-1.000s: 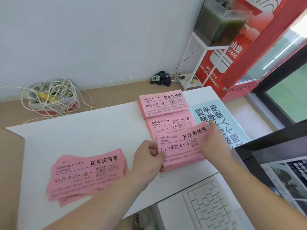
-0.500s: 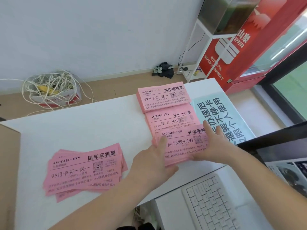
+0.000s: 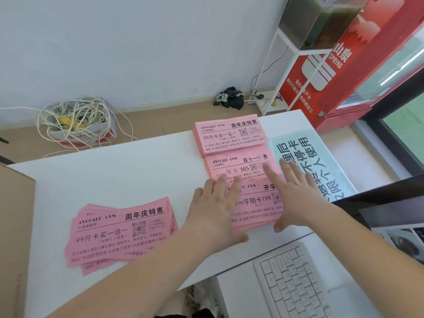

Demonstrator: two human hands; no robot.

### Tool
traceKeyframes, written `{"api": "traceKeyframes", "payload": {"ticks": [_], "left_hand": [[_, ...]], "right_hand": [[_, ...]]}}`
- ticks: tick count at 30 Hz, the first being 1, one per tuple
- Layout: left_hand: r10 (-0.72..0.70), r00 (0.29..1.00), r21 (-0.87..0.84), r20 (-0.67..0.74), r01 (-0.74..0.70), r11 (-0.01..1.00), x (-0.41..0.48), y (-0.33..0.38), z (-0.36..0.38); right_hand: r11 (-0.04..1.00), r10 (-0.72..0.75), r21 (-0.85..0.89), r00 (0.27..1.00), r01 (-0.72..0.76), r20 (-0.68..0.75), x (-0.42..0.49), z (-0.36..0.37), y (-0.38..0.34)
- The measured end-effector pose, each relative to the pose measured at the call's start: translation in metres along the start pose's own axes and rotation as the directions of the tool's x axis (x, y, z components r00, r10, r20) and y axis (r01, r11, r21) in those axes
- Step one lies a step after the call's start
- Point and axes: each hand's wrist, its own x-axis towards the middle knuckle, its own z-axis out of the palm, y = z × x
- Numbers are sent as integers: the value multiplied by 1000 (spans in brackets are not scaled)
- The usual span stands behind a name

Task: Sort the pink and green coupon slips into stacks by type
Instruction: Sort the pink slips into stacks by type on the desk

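both hands lie flat with fingers straight, gripping nothing. the left hand [image 3: 213, 210] presses the left edge of the near pink coupon stack [image 3: 254, 207]; the right hand [image 3: 296, 196] presses its right edge. the middle stack [image 3: 238, 167] and far stack [image 3: 229, 136] line up behind it on the white table [image 3: 114, 171]. a loose pink pile [image 3: 121, 232] lies near left.
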Motion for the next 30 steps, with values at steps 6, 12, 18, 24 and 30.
{"api": "traceKeyframes", "payload": {"ticks": [6,12,18,24,30], "left_hand": [[71,994,60,83,-76,995,19,-5,12],[90,996,30,-28,-89,996,17,-7,19],[96,995,-246,-15,-96,964,-18,-17,4],[-112,991,-298,-72,86,951,-75,-79,3],[-181,983,-379,-28,157,912,-108,-105,0]], "right_hand": [[967,-224,-131,974,219,-20,12,5,-4],[956,-257,-152,966,252,-12,16,-1,-2],[970,-172,-165,984,178,50,-2,-15,-25],[940,-336,-98,939,328,-79,-20,-25,-110],[876,-434,204,899,437,-63,-31,-6,-167]]}}
